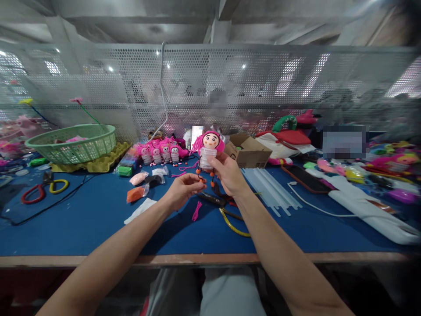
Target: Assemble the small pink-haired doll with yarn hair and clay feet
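My right hand (228, 175) holds up a small doll (208, 151) with pink yarn hair, a painted face and a clear cup body. My left hand (184, 188) pinches one of the doll's dangling legs, a dark cord with orange beads (201, 174). Both hands hover above the blue table (98, 219). A loose pink yarn piece (196, 211) lies just below my left hand. Pliers with yellow handles (226, 208) lie under my right wrist. Several finished pink-haired dolls (161, 153) stand in a row behind.
A green basket (74, 142) sits on a yellow tray at back left, red and yellow-handled tools (44, 188) nearer. Small bags of coloured clay (138, 186), clear sticks (269, 186), a cardboard box (248, 151) and a phone with cable (304, 179) lie around. A perforated metal screen (210, 87) backs the table.
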Demonstrator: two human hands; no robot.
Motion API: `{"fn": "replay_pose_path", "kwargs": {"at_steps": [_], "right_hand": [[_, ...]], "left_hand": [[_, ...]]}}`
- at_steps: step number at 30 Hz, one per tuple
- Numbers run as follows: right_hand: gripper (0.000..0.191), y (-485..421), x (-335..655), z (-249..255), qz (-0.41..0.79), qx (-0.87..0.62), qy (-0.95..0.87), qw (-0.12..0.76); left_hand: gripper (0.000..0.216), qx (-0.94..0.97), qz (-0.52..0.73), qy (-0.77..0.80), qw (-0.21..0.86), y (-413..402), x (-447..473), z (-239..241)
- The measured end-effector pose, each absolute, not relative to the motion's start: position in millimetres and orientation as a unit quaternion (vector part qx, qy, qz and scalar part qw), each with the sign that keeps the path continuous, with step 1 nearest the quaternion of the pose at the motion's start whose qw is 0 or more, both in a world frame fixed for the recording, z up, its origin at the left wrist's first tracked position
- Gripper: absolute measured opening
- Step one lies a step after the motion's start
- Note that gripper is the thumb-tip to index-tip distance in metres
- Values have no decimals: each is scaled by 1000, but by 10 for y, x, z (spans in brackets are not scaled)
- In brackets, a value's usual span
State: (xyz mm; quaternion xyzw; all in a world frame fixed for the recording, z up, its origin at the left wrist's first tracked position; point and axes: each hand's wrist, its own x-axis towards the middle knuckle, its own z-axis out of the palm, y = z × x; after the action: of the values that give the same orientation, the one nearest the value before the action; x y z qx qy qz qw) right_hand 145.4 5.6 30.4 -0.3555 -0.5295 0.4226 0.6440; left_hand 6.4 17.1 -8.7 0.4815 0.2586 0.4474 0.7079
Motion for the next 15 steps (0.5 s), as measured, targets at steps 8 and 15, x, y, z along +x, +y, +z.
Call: {"fn": "replay_pose_path", "kwargs": {"at_steps": [8, 15], "right_hand": [[37, 95, 1470, 269, 422, -344, -534, 647], [36, 92, 1468, 284, 421, -360, -531, 641]], "left_hand": [[32, 483, 439, 272, 707, 190, 51, -91], [27, 488, 409, 259, 726, 167, 46, -75]]}}
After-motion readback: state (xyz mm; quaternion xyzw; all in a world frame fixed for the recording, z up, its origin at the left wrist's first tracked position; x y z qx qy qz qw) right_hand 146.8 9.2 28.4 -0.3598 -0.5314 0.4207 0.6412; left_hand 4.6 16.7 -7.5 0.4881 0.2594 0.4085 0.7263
